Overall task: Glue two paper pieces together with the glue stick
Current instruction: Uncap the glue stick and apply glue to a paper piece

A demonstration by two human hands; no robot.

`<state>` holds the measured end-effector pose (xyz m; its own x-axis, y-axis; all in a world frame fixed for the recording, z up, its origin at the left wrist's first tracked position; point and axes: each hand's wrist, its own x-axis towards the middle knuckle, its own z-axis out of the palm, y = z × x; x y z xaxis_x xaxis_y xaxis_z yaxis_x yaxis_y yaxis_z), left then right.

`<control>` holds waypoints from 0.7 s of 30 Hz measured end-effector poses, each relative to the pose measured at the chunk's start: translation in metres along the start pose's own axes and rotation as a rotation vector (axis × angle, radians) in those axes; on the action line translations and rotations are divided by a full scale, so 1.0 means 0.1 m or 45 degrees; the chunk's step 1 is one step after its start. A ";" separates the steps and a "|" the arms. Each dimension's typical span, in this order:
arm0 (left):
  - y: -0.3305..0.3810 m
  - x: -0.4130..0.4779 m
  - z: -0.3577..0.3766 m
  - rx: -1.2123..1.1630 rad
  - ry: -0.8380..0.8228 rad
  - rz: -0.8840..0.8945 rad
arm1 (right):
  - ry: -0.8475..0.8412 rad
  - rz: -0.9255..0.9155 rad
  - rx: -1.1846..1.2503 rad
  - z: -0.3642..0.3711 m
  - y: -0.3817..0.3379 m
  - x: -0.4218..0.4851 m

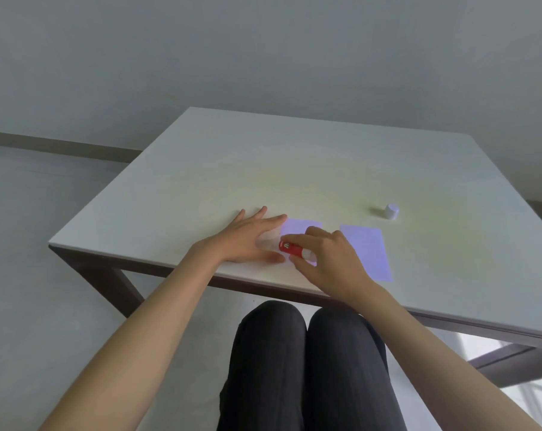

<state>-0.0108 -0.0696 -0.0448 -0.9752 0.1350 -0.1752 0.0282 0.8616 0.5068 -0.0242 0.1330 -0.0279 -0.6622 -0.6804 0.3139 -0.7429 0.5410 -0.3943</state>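
Observation:
Two pale lilac paper pieces lie near the table's front edge. The left paper point(297, 226) is mostly covered by my hands; the right paper point(367, 251) lies bare beside it. My right hand point(328, 262) grips a red glue stick point(290, 247), tilted low with its tip pointing left over the left paper. My left hand point(247, 237) lies flat with spread fingers, its fingertips resting at the left edge of that paper. The glue stick's white cap point(391, 211) stands apart, further back on the right.
The pale table point(263, 163) has a dark frame, and its front edge runs just under my wrists. My knees in dark trousers point(303, 362) sit below that edge. Grey floor and wall surround the table.

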 end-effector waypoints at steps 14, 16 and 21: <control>0.01 0.00 -0.01 0.104 -0.019 0.006 | -0.002 0.050 0.119 -0.08 0.14 -0.23; 0.01 0.00 -0.02 0.108 -0.024 0.012 | 0.070 0.161 0.093 -0.12 0.29 -0.16; -0.01 0.00 -0.02 0.103 -0.030 0.009 | 0.161 0.349 0.012 -0.15 0.37 -0.16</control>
<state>-0.0115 -0.0717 -0.0435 -0.9695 0.1521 -0.1921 0.0539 0.8972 0.4384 -0.0424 0.1714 -0.0346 -0.8452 -0.4425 0.2997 -0.5343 0.6911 -0.4867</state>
